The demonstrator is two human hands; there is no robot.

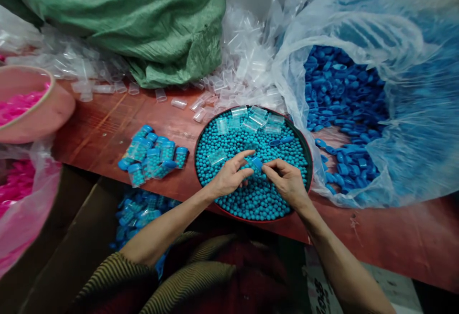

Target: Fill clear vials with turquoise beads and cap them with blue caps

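Observation:
Over a round tray (pixel 310 163) of turquoise beads (pixel 260 204), both hands meet at a small clear container with a blue cap (pixel 256 163). My left hand (pixel 231 175) is closed round the container's body, thumb on the near side and index finger on the far side. The fingertips of my right hand (pixel 289 182) pinch at the blue cap end. Several clear empty tubes (pixel 258 119) lie on the beads along the tray's far side, with another tube (pixel 217 157) at the left. Loose blue caps (pixel 281 141) rest on the beads at the right.
Left of the tray, bead-filled capped containers (pixel 154 154) are heaped on the red-brown table (pixel 100 118); more lie in a box below (pixel 138 213). Clear tubes (pixel 244 75) pile behind, beside a green sack (pixel 143 22). A plastic bag (pixel 294 75) of blue caps stands right, a pink bowl (pixel 46 118) left.

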